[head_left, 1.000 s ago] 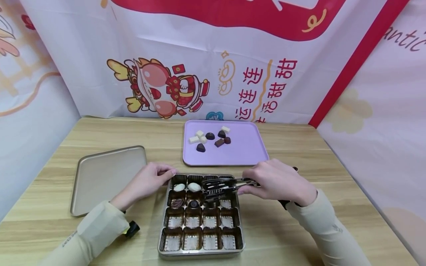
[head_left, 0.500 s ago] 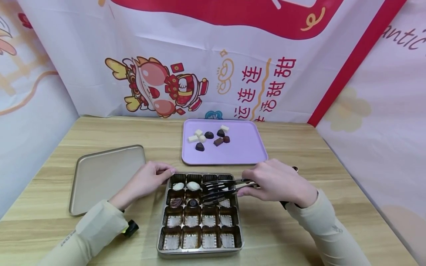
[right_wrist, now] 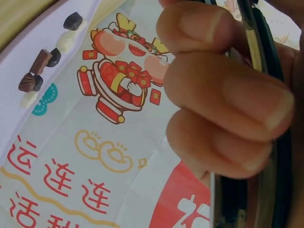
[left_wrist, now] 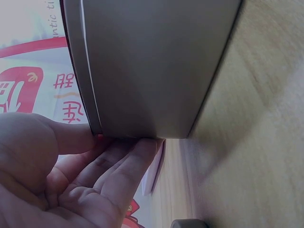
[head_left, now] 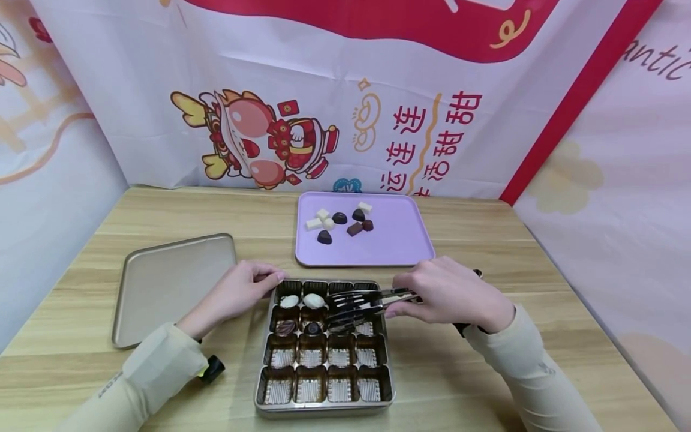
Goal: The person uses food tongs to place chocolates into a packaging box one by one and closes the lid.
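A white cloth (head_left: 502, 132) printed in red hangs behind a wood-grained table (head_left: 464, 384), where a metal box (head_left: 324, 412) of four rows of four compartments stands near the front. The left hand (head_left: 234, 294) holds the box's far left corner between thumb and fingers. The right hand (head_left: 450, 295) grips black tongs (head_left: 363, 314), their ends over the third column of the two far rows (what lies beneath them is mostly hidden). In the farthest row, the two left compartments each hold a white chocolate (head_left: 314, 301); in the next row, the two left ones each hold a dark chocolate (head_left: 285, 327). Beyond the box is a purple tray (head_left: 402, 240) bearing loose chocolates (head_left: 339, 218) in white, brown and near-black. A flat grey-brown tray (head_left: 173, 282) lies on the table to the left.
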Demonstrator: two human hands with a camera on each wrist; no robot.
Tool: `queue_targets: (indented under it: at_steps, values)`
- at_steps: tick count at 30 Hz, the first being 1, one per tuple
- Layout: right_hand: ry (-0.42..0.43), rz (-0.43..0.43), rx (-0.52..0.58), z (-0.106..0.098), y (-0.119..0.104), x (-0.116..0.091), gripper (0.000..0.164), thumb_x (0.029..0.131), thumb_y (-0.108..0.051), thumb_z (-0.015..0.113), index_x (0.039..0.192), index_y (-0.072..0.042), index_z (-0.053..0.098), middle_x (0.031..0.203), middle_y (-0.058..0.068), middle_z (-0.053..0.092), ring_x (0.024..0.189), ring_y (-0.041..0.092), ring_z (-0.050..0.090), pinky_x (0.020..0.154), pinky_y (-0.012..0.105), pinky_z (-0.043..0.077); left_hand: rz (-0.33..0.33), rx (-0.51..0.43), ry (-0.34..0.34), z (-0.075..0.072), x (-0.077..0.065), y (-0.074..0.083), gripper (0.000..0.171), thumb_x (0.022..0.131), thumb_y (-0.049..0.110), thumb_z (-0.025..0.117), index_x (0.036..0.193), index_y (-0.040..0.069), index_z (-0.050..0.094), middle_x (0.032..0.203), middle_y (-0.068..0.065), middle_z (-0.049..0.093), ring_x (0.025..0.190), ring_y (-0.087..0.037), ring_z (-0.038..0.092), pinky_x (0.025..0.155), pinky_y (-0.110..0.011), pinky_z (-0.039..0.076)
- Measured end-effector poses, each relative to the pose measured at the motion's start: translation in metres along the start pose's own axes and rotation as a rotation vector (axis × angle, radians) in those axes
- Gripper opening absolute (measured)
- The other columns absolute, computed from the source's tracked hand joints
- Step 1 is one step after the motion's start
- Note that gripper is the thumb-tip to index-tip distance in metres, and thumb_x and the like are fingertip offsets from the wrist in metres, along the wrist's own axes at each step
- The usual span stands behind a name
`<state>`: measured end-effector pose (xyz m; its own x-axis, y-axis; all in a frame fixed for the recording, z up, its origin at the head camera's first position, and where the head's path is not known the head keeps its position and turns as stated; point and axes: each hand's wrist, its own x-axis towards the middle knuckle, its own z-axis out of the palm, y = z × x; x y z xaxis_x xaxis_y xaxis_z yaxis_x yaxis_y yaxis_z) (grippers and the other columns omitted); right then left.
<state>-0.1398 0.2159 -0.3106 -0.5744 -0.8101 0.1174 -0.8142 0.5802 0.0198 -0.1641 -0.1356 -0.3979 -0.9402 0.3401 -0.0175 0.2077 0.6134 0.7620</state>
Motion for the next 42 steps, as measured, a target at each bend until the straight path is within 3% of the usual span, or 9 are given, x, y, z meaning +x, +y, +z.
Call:
queue_targets:
  at_steps: [2, 6, 11, 19, 23, 26, 29, 36, 42]
  values:
    - [-0.005, 0.01, 0.005, -0.001, 0.0, 0.0, 0.046, 0.086, -0.061, 0.057, 0.065, -0.025, 0.04, 0.055, -0.014, 0.026, 0.046, 0.002, 0.029, 0.04, 0.023, 0.028, 0.005, 0.002, 0.003, 0.0, 0.0, 0.0, 0.027, 0.097, 0.03, 0.056, 0.11, 0.011, 0.069, 0.09, 0.002, 0.064, 0.055, -0.017, 0.039, 0.063, -0.033, 0.042]
    - [-0.001, 0.033, 0.02, -0.004, 0.003, -0.001, 0.04, 0.086, -0.061, 0.058, 0.069, -0.025, 0.047, 0.057, -0.016, 0.035, 0.047, 0.002, 0.035, 0.043, 0.023, 0.034, -0.001, -0.007, -0.005, 0.0, 0.001, -0.001, 0.027, 0.097, 0.029, 0.055, 0.111, 0.01, 0.068, 0.08, 0.0, 0.061, 0.052, -0.015, 0.037, 0.057, -0.034, 0.04]
    - [0.051, 0.091, 0.053, -0.002, 0.021, 0.0, 0.036, 0.087, -0.057, 0.059, 0.077, -0.023, 0.055, 0.061, -0.015, 0.043, 0.049, 0.002, 0.039, 0.046, 0.022, 0.036, -0.001, -0.016, -0.009, 0.0, 0.001, -0.002, 0.029, 0.097, 0.03, 0.055, 0.112, 0.01, 0.068, 0.074, -0.004, 0.058, 0.048, -0.011, 0.033, 0.055, -0.034, 0.04]
    - [0.089, 0.361, -0.052, 0.021, 0.062, 0.013, 0.045, 0.088, -0.06, 0.055, 0.073, -0.018, 0.052, 0.054, -0.007, 0.04, 0.048, 0.011, 0.04, 0.042, 0.03, 0.032, -0.004, -0.034, -0.022, 0.002, 0.002, -0.001, 0.029, 0.097, 0.03, 0.056, 0.113, 0.009, 0.067, 0.065, -0.005, 0.051, 0.049, -0.011, 0.035, 0.056, -0.034, 0.04]
    - [0.082, 0.44, -0.082, 0.036, 0.069, 0.031, 0.047, 0.089, -0.061, 0.053, 0.071, -0.017, 0.053, 0.055, -0.004, 0.044, 0.048, 0.015, 0.044, 0.043, 0.034, 0.035, 0.004, -0.03, -0.011, 0.002, 0.002, -0.001, 0.028, 0.097, 0.03, 0.056, 0.112, 0.01, 0.068, 0.082, -0.003, 0.062, 0.052, -0.014, 0.039, 0.064, -0.034, 0.043]
    - [0.069, 0.465, -0.089, 0.045, 0.068, 0.049, 0.049, 0.09, -0.061, 0.051, 0.071, -0.017, 0.055, 0.057, -0.003, 0.047, 0.049, 0.017, 0.046, 0.044, 0.035, 0.038, 0.011, -0.024, -0.001, 0.001, 0.002, -0.001, 0.028, 0.097, 0.029, 0.056, 0.112, 0.009, 0.068, 0.096, -0.001, 0.065, 0.054, -0.015, 0.041, 0.065, -0.034, 0.043]
    - [0.06, 0.471, -0.104, 0.053, 0.064, 0.067, 0.05, 0.09, -0.062, 0.05, 0.069, -0.017, 0.053, 0.058, -0.002, 0.049, 0.051, 0.017, 0.048, 0.047, 0.036, 0.04, 0.002, -0.022, -0.007, 0.0, 0.001, 0.0, 0.028, 0.097, 0.029, 0.056, 0.112, 0.009, 0.068, 0.086, -0.002, 0.063, 0.052, -0.014, 0.039, 0.06, -0.034, 0.042]
    - [-0.025, 0.484, -0.097, 0.07, 0.061, 0.091, 0.048, 0.089, -0.059, 0.054, 0.07, -0.015, 0.053, 0.06, 0.0, 0.05, 0.051, 0.016, 0.049, 0.046, 0.032, 0.04, 0.002, -0.014, -0.007, 0.0, 0.002, 0.0, 0.028, 0.096, 0.03, 0.056, 0.113, 0.009, 0.068, 0.091, -0.003, 0.064, 0.053, -0.015, 0.039, 0.062, -0.033, 0.043]
    - [-0.054, 0.485, -0.096, 0.08, 0.062, 0.098, 0.048, 0.091, -0.059, 0.051, 0.072, -0.016, 0.053, 0.06, -0.001, 0.05, 0.052, 0.015, 0.05, 0.045, 0.03, 0.04, -0.015, -0.02, -0.015, -0.001, 0.0, 0.0, 0.027, 0.096, 0.029, 0.056, 0.112, 0.009, 0.068, 0.069, -0.005, 0.053, 0.049, -0.011, 0.035, 0.053, -0.033, 0.04]
